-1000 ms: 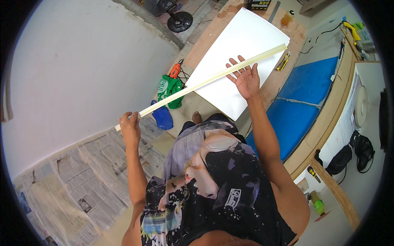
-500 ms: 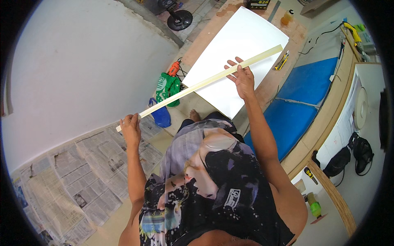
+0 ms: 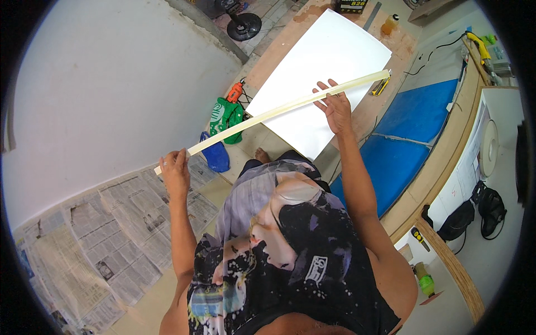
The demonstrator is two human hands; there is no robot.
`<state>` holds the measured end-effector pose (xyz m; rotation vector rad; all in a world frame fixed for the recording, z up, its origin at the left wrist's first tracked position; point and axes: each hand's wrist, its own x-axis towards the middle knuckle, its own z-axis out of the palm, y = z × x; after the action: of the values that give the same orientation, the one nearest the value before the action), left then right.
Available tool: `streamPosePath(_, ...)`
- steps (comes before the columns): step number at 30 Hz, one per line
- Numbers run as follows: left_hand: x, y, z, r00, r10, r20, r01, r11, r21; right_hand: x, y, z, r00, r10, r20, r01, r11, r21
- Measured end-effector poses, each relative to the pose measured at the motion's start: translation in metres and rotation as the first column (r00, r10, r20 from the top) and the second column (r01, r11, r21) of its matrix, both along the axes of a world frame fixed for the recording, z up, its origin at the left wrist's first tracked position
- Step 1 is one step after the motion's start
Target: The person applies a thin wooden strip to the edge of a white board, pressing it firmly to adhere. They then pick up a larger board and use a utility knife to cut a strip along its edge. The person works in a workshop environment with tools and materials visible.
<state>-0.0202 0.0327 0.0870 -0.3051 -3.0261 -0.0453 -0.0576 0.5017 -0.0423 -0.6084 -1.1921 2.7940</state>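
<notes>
A long, narrow, pale cream strip [image 3: 273,113] slants across in front of me, its right end higher in view. My left hand [image 3: 176,174] is closed around the strip near its lower left end, with a short stub showing past the fingers. Farther along, my right hand [image 3: 338,113] supports it, fingers spread behind the strip and thumb on the near side. Beneath the strip, a large white sheet [image 3: 318,67] lies on a wooden-topped table [image 3: 268,58]. By the strip's right end is a yellow-and-black utility knife [image 3: 381,87], partly covered by it.
A metal ruler [image 3: 372,17], an amber bottle [image 3: 389,25] and a dark can [image 3: 350,5] stand or lie at the table's far end. An orange power tool [image 3: 236,91], a green bag [image 3: 225,120] and a blue bag [image 3: 215,154] sit left. Newspapers [image 3: 123,234] cover floor; blue panels [image 3: 413,120] lie right.
The strip's right end has shifted right and slightly down, now overlapping the utility knife. My right hand has moved slightly right; my left hand has moved slightly left and up.
</notes>
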Motion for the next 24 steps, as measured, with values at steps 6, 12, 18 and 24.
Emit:
streamPosePath(6,-0.007,-0.003,-0.01,0.995,-0.094,0.02,0.093,0.995,0.031,-0.005,0.012,-0.015,0.999,-0.025,0.023,0.026,0.998,-0.051)
streamPosePath(12,-0.023,0.068,-0.074,0.98,-0.13,0.153,0.111,0.986,0.127,0.006,0.027,-0.087,0.861,-0.316,0.399,0.451,0.835,-0.314)
streamPosePath(18,-0.025,0.1,-0.189,0.861,-0.222,0.457,0.215,0.974,0.068,0.07,-0.037,-0.139,0.897,0.028,0.441,0.103,0.957,-0.27)
streamPosePath(24,-0.03,0.131,-0.172,0.774,-0.295,0.56,0.263,0.955,0.139,0.107,-0.093,-0.141,0.847,0.232,0.478,-0.168,0.971,-0.172)
